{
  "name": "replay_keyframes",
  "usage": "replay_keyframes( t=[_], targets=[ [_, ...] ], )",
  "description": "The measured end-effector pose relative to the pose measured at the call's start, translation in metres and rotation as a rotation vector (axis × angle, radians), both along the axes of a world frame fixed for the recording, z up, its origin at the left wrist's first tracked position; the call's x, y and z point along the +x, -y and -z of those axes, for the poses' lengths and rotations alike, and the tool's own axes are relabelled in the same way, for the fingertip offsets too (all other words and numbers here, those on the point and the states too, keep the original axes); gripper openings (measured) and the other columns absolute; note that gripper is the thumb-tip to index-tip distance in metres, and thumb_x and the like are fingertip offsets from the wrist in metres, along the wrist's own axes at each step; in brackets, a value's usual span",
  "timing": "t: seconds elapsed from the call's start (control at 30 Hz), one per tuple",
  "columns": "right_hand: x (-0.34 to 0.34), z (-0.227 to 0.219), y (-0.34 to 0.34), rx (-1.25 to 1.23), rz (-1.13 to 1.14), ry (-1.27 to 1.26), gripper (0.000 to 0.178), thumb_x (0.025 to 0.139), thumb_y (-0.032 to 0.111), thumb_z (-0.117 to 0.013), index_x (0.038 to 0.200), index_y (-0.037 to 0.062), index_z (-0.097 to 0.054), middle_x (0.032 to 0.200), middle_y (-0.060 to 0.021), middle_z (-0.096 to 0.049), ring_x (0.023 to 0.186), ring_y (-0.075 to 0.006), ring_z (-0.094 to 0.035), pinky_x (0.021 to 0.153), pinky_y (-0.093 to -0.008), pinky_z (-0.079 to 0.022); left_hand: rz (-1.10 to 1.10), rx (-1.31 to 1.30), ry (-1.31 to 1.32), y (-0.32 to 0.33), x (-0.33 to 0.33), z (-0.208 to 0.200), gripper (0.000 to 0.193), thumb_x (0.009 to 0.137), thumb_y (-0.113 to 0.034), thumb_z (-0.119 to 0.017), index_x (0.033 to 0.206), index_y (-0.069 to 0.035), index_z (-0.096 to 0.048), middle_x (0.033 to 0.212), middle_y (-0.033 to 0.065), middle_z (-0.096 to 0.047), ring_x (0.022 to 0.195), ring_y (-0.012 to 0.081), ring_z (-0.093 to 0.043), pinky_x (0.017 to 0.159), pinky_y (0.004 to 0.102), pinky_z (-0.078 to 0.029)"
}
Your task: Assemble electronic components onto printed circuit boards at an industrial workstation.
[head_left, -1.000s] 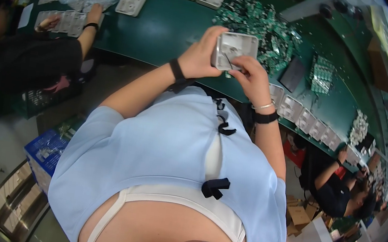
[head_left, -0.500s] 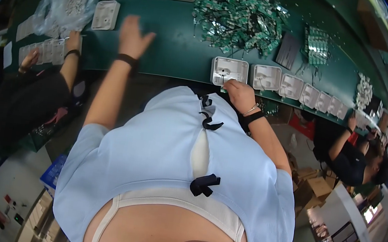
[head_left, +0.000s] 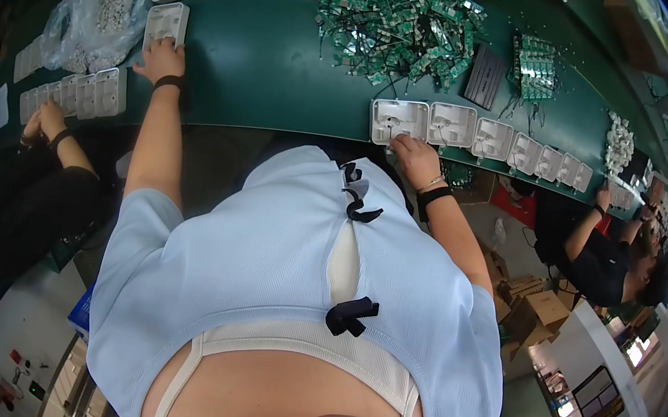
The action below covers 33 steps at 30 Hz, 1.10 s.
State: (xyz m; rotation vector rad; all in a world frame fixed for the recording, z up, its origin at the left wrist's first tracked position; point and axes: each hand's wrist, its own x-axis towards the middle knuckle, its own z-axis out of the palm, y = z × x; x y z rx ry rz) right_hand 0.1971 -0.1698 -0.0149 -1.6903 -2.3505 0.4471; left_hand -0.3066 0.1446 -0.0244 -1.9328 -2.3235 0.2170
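Spread left grip (head_left: 161, 61) touches 1 white casing (head_left: 166, 19); right grip (head_left: 416, 161), closure unclear, touches a 2nd white casing (head_left: 411, 119).

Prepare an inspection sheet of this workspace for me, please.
Surface: green table, its near edge curved by the lens.
Work items: lone white housing; near white housing, leading a row of similar housings.
Clutter: heaped green circuit boards; clear bag with small white parts.
Fingers: left hand at the lone housing's near edge, right hand at the other's; grip unclear.
Cables: thin dark wires below the green panels.
Surroundings: person at left, person at right, cardboard boxes.
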Motion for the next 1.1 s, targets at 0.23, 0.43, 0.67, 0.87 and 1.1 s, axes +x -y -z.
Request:
replay_keyframes(
  t=[0.23,0.43,0.67,0.87,1.1],
  targets=[
    [-0.010,-0.019,-0.024,-0.024,0.071,-0.049,0.019,0.090,0.011,-0.062,0.107,0.0105,-0.068,0.110,-0.0066,-0.068,0.087,-0.0301,-0.069,0.075,-0.0404,-0.056,0.074,0.255,0.102,0.021,-0.006,0.007,0.024,0.087,-0.037,-0.071,0.105,-0.023,-0.077,0.111,-0.0042,-0.072,0.118,0.0214,-0.059,0.107,0.0667,-0.027],
    [-0.021,-0.025,-0.102,-0.108,0.458,-0.131,0.024,0.089,0.023,-0.069,0.107,0.0090,-0.071,0.105,-0.0118,-0.071,0.090,-0.0347,-0.069,0.077,-0.0452,-0.057,0.424,0.319,0.265,0.094,0.040,-0.010,0.010,0.084,-0.031,-0.073,0.090,-0.024,-0.076,0.099,-0.0051,-0.073,0.104,0.0193,-0.063,0.103,0.0530,-0.032],
    [-0.027,-0.004,-0.170,-0.588,0.524,0.302,0.035,0.083,0.041,-0.074,0.098,0.0102,-0.078,0.104,-0.0180,-0.074,0.097,-0.0362,-0.071,0.083,-0.0429,-0.059,0.692,0.120,0.623,0.163,0.110,-0.024,0.011,0.080,-0.022,-0.077,0.091,-0.021,-0.076,0.093,-0.0053,-0.070,0.095,0.0178,-0.062,0.098,0.0467,-0.034],
    [-0.015,-0.005,-0.162,-0.381,0.423,-0.136,0.026,0.088,0.031,-0.073,0.094,0.0061,-0.076,0.096,-0.0139,-0.076,0.080,-0.0281,-0.071,0.070,-0.0395,-0.057,0.759,0.073,0.596,0.180,0.125,-0.010,0.009,0.080,-0.021,-0.077,0.090,-0.021,-0.076,0.089,-0.0072,-0.068,0.093,0.0169,-0.060,0.096,0.0464,-0.034],
    [0.013,-0.029,-0.181,-0.858,0.831,-1.749,0.015,0.099,0.013,-0.063,0.107,0.0014,-0.069,0.089,-0.0072,-0.069,0.063,-0.0123,-0.057,0.054,-0.0245,-0.045,0.824,0.035,0.599,0.184,0.121,0.012,0.024,0.077,-0.020,-0.080,0.100,-0.018,-0.074,0.100,-0.0006,-0.066,0.099,0.0210,-0.058,0.095,0.0463,-0.035]
  ],
)
